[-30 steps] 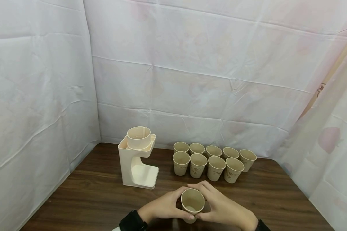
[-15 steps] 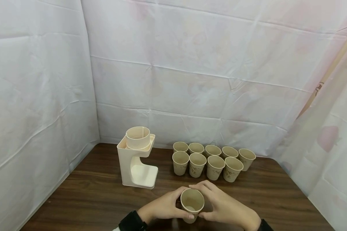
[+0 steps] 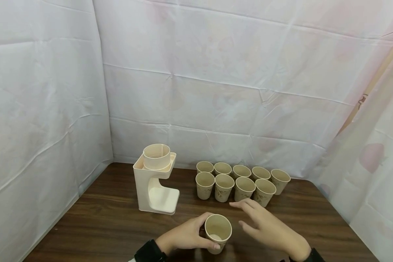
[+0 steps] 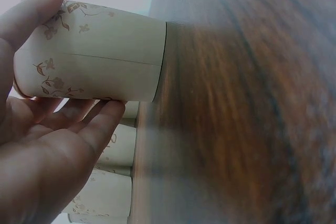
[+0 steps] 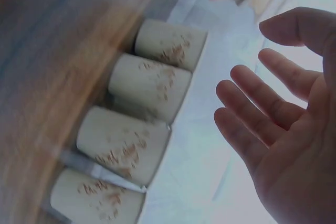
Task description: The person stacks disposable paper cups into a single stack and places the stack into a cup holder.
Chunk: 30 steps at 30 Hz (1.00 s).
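Note:
An empty beige paper cup [image 3: 218,228] stands upright near the table's front. My left hand [image 3: 188,234] grips it from the left, thumb on the near side and fingers curled round the far side. In the left wrist view, brown leaf-and-flower print shows on the paper cup [image 4: 105,51], and its base is right at the tabletop. Apart from it on the right, my right hand [image 3: 265,227] is in the air with fingers extended. The right wrist view shows that hand's palm [image 5: 294,145] with nothing in it.
Several matching paper cups [image 3: 224,191] stand in two rows at the back, right of the middle. A cream C-shaped stand [image 3: 144,189] with a round open cylinder [image 3: 157,158] on top is at the left. White cloth [image 3: 209,91] hangs behind the dark wooden table [image 3: 101,225].
My right hand has let go of the paper cup and moved off to the right, its fingers straightening. My left hand has kept its grip, and the cup has hardly moved.

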Available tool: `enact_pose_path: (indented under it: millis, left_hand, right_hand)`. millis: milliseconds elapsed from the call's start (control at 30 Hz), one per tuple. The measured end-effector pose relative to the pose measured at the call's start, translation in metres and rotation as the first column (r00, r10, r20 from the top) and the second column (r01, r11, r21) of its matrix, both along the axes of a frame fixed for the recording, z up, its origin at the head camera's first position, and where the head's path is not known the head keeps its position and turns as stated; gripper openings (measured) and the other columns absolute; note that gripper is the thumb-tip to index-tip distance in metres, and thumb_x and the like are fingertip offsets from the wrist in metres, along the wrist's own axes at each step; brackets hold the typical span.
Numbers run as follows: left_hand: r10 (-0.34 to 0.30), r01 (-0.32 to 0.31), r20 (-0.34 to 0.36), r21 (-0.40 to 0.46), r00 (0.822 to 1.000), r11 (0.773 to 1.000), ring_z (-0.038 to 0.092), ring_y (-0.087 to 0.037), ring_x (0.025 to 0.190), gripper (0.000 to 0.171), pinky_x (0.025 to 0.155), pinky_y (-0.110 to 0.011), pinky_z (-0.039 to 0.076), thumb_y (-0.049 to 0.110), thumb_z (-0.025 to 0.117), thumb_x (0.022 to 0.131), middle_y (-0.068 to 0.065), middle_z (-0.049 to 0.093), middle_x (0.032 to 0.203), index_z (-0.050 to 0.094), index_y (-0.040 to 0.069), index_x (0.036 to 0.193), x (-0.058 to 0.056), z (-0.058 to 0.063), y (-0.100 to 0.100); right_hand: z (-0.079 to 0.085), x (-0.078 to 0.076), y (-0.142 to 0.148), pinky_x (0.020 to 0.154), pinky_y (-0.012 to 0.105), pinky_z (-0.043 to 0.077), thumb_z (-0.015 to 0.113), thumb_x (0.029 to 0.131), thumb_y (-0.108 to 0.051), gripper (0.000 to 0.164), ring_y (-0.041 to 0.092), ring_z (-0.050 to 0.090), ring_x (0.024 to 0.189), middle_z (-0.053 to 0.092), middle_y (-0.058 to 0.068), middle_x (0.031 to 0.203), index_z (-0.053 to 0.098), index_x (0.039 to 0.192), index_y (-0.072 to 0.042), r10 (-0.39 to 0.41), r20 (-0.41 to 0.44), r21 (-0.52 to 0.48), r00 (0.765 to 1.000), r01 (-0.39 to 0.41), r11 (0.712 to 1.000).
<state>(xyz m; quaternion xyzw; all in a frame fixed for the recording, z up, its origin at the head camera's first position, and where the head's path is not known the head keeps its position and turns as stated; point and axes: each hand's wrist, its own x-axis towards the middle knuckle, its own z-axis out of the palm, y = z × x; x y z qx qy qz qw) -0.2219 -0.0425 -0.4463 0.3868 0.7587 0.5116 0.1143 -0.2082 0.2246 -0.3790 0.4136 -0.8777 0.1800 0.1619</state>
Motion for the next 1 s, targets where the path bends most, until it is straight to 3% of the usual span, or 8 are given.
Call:
enact_pose_path:
  millis: [367, 767, 1000]
  left_hand:
    - [-0.012, 0.012, 0.004, -0.006, 1.0, 1.0, 0.055, -0.011, 0.104, 0.063, 0.087, -0.027, 0.047, 0.038, 0.075, 0.077, -0.001, 0.061, 0.116, 0.043, 0.025, 0.129, 0.0, 0.001, 0.0]
    - [-0.016, 0.016, 0.031, -0.005, 0.999, 1.0, 0.054, -0.01, 0.104, 0.064, 0.088, -0.027, 0.047, 0.037, 0.075, 0.077, 0.002, 0.059, 0.115, 0.043, 0.025, 0.13, 0.001, 0.003, -0.001]
    - [-0.011, 0.011, 0.024, 0.004, 1.0, 1.0, 0.054, -0.01, 0.104, 0.063, 0.088, -0.027, 0.046, 0.037, 0.076, 0.077, 0.002, 0.06, 0.115, 0.043, 0.024, 0.129, 0.001, 0.002, -0.001]
  right_hand:
    - [0.021, -0.01, 0.023, 0.084, 0.039, 0.05, 0.068, 0.083, -0.013, 0.049, 0.009, 0.048, 0.112, 0.055, -0.005, 0.122, 0.051, 0.128, -0.021, -0.058, -0.117, -0.01, 0.991, 0.058, 0.998]
    - [0.04, -0.024, 0.047, 0.081, 0.042, 0.051, 0.069, 0.082, -0.01, 0.046, 0.012, 0.05, 0.109, 0.056, 0.0, 0.122, 0.054, 0.125, -0.013, -0.164, -0.086, -0.034, 0.983, 0.162, 0.986]
    - [0.037, -0.04, 0.064, 0.071, 0.041, 0.05, 0.073, 0.078, -0.016, 0.05, 0.016, 0.052, 0.092, 0.054, 0.001, 0.105, 0.054, 0.124, -0.013, -0.24, -0.099, 0.007, 0.966, 0.242, 0.97]
